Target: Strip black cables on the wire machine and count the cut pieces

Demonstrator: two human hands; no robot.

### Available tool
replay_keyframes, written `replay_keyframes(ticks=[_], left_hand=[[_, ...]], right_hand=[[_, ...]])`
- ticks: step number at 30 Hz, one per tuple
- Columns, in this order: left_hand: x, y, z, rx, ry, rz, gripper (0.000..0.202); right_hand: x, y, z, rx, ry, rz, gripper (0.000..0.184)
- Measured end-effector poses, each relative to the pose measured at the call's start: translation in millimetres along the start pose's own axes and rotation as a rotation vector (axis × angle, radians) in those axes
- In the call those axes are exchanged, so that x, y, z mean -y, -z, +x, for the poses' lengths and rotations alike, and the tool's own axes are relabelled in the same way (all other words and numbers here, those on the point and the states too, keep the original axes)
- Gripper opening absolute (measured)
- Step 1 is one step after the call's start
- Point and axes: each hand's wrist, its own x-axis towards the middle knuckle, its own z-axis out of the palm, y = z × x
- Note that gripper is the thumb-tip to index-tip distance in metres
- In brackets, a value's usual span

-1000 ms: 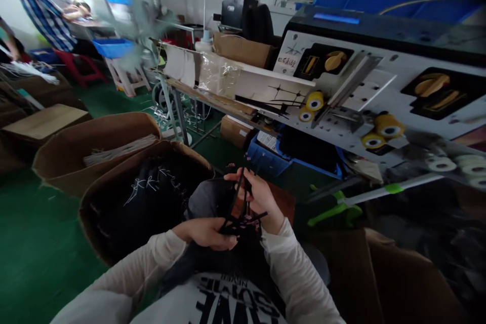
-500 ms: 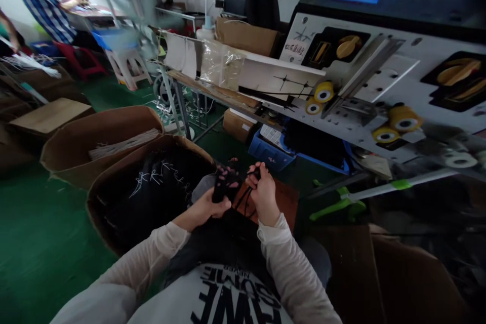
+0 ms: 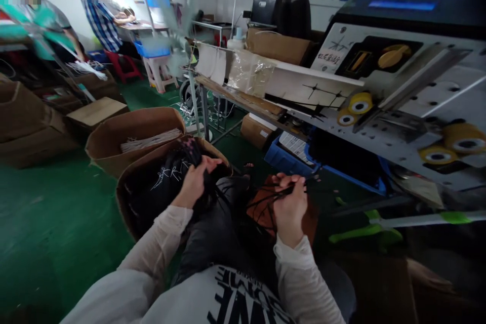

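Well, the **left hand** [image 3: 194, 183] sits at the mouth of a **brown cardboard box** [image 3: 125, 202], its fingers laid close together and curled over a dense **bundle of black cables** [image 3: 199, 182]. The bundle is glossy and stringy, with thin strands trailing down from the grip and a few pinkish marks near its top. Inside the box lies a dark mass of similar cable, flecked with fine white lines.

The **right hand** [image 3: 290, 203] is raised over the person's lap, its fingers curled tightly and pinching a few **black strands** [image 3: 266, 201]. These strands stretch across to the bundle and droop in loose loops over a **reddish-brown board** [image 3: 261, 212], though its material is hard to tell. Both **pale knit sleeves** [image 3: 155, 238] are pushed close to the wrists, and **dark grey trousers** [image 3: 208, 238] lie between the hands.

Just beyond sits a second **cardboard box** [image 3: 132, 124] holding a sheaf of **pale wires** [image 3: 151, 140]. To the right, a **white machine panel** [image 3: 410, 73] carries **yellow rollers** [image 3: 360, 104]. A **blue plastic crate** [image 3: 288, 159] sits beneath it on the **green floor** [image 3: 49, 223]. Far off, a **co-worker in a checked shirt** [image 3: 100, 17] stands at a bench.
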Motion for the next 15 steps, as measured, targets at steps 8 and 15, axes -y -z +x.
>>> replay_keyframes(ticks=[8,15], left_hand=[[-61,51.1,5,0.163,0.076,-0.062,0.019],[-25,34.6,-3,0.324,0.331,0.101,0.025]], right_hand=[[15,1,17,0.031,-0.13,0.436,0.021],[-2,-4,16,0.067,-0.164,0.418,0.02]])
